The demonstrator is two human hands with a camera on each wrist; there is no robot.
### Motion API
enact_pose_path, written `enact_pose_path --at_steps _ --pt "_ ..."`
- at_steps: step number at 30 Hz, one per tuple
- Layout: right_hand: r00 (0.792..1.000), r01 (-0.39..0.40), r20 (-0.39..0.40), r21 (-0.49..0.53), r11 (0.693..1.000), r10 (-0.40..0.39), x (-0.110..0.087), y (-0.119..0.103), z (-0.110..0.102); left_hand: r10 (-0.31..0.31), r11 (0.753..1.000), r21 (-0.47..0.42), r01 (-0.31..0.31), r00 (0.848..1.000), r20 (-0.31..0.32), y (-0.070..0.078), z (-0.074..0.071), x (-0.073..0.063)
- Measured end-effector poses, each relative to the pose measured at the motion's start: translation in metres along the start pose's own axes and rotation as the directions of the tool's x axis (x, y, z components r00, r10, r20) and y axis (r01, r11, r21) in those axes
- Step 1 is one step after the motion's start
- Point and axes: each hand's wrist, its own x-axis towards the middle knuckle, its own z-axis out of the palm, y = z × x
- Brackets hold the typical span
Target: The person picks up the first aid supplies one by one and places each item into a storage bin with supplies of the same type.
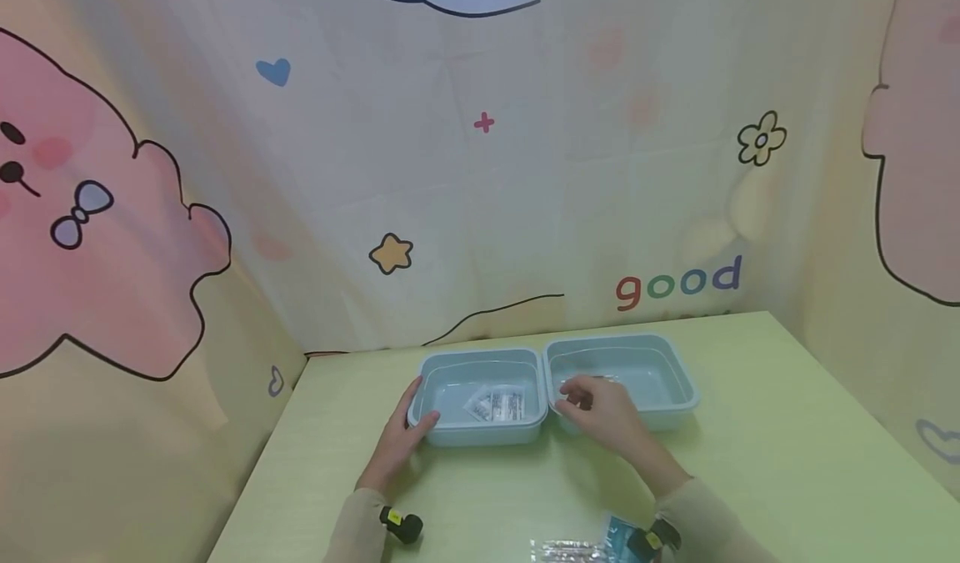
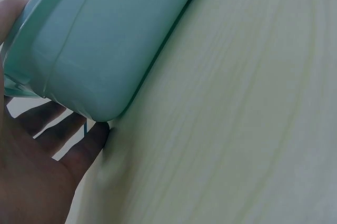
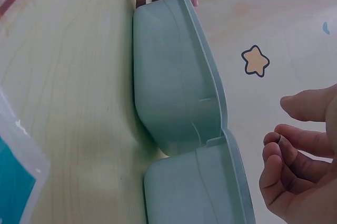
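My left hand (image 1: pixel 400 444) holds the left light-blue plastic basin (image 1: pixel 480 436) at its left end. The thumb lies over the front rim and the fingers spread along the outer side, which the left wrist view shows close up. Inside that basin lie small clear packets with printing (image 1: pixel 507 404). Over the front left part of the right light-blue basin (image 1: pixel 667 418) is my right hand (image 1: pixel 606 413). Its fingers are loosely curled, with the thumb apart from them and nothing between, as the right wrist view shows. Part of the right basin's inside is hidden behind this hand.
Near the front edge of the pale yellow-green table (image 1: pixel 780 463) lie clear-wrapped items (image 1: pixel 568 551) and a teal packet (image 1: pixel 619 536), partly under the right wrist. The two basins stand side by side before a patterned cloth backdrop (image 1: pixel 480 196).
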Motion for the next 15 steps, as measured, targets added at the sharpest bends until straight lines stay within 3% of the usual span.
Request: enact_pose_path --at_steps 15 --pt "0.982 0.169 0.079 0.026 0.985 -0.171 -0.021 0.024 -0.015 -0.023 0.999 0.023 0.022 1.0 0.021 0.002 -0.001 0.001"
